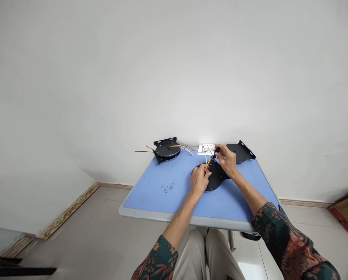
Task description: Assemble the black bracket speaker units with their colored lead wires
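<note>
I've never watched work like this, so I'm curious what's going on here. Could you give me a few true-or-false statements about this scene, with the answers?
Small screws lie on the blue table: true.
Both hands rest in the person's lap: false; the left hand and right hand are up over the nearest black disc.
Coloured wires trail from the far-left black disc: true.
The printed card is on the floor: false; it lies at the table's far edge.

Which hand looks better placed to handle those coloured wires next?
Probably the right hand: it pinches a small black part above the orange-yellow wires; the left hand sits lower, on the round black metal plate.
</note>
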`<state>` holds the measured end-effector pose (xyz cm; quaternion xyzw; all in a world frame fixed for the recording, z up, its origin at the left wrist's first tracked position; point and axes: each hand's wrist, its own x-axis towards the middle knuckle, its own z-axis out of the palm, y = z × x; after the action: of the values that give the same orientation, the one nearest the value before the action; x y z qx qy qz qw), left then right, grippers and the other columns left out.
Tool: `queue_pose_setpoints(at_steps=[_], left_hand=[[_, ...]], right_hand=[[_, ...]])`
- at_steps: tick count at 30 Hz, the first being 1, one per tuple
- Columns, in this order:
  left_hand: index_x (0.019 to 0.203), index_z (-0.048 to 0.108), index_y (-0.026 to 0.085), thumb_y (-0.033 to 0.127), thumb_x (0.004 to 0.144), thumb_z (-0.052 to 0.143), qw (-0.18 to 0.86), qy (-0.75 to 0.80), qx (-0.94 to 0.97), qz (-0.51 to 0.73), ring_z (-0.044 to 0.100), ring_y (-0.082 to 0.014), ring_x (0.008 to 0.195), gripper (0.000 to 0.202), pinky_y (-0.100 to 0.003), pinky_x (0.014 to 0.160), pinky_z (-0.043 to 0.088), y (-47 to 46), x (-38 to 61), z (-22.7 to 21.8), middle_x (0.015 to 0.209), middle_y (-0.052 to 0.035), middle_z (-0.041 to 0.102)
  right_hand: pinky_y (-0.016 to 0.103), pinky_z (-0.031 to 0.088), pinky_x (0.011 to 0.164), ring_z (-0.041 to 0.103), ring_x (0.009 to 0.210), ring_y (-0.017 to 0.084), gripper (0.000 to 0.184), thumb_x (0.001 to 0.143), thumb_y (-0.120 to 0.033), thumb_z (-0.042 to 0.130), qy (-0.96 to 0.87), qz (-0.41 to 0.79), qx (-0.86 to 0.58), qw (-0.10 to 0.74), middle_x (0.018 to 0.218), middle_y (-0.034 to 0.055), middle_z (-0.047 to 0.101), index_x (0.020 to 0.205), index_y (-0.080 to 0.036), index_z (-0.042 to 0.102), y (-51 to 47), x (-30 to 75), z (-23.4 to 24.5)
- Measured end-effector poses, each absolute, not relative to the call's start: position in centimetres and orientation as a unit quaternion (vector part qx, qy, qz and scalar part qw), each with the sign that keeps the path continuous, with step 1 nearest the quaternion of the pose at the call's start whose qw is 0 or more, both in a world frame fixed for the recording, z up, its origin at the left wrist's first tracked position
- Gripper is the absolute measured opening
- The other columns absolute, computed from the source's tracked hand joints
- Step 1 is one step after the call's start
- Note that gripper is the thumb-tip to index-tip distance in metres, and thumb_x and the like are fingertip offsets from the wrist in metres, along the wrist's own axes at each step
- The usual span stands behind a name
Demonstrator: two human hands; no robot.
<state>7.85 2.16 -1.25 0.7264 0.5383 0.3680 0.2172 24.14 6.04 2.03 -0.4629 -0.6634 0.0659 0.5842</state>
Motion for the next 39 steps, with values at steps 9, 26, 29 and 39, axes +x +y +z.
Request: queue_pose_setpoints(at_steps=[9, 26, 29, 39], left_hand=[[0.099, 0.062, 0.022, 0.017, 0.088, 0.065, 0.195, 0.538, 0.749, 0.333, 0.060, -0.0239, 0.094, 0.013, -0.033, 0.085, 0.044, 2.2, 8.0, -0.7, 0.090, -0.0050, 0.069], [0.101, 0.068, 0.016, 0.013, 0.079, 0.049, 0.541, 0.336, 0.683, 0.359, 0.070, -0.0197, 0.090, 0.029, -0.034, 0.090, 0.053, -0.6, 3.9, 0.9, 0.092, -0.0074, 0.076], [0.088, 0.069, 0.014, 0.014, 0.075, 0.053, 0.600, 0.360, 0.609, 0.375, 0.071, -0.0176, 0.079, 0.021, -0.031, 0.078, 0.057, 0.4, 5.3, 0.8, 0.086, -0.0084, 0.075], [0.082, 0.068, 0.011, 0.018, 0.079, 0.071, 0.587, 0.430, 0.583, 0.361, 0.062, -0.0103, 0.049, 0.008, -0.016, 0.037, 0.043, 3.0, 9.1, 0.4, 0.064, -0.0002, 0.064]], right_hand=[[0.031, 0.054, 0.076, 0.071, 0.085, 0.021, 0.032, 0.087, -0.020, 0.057, -0.714, 0.079, -0.448, 0.533, 0.093, 0.0023, 0.075, 0.116, -0.027, 0.069, 5.9, 23.6, 3.2], [0.028, 0.045, 0.066, 0.051, 0.060, 0.016, 0.016, 0.082, -0.028, 0.062, -0.722, 0.121, -0.462, 0.501, 0.064, -0.0049, 0.056, 0.099, -0.027, 0.063, 1.3, 25.2, 4.8], [0.029, 0.048, 0.068, 0.054, 0.062, 0.016, 0.018, 0.083, -0.030, 0.063, -0.713, 0.131, -0.461, 0.511, 0.067, -0.0039, 0.060, 0.100, -0.026, 0.062, 1.1, 25.3, 4.6], [0.030, 0.053, 0.071, 0.060, 0.066, 0.016, 0.020, 0.085, -0.032, 0.066, -0.708, 0.160, -0.436, 0.531, 0.071, -0.0025, 0.065, 0.103, -0.024, 0.063, 1.2, 25.7, 4.1]])
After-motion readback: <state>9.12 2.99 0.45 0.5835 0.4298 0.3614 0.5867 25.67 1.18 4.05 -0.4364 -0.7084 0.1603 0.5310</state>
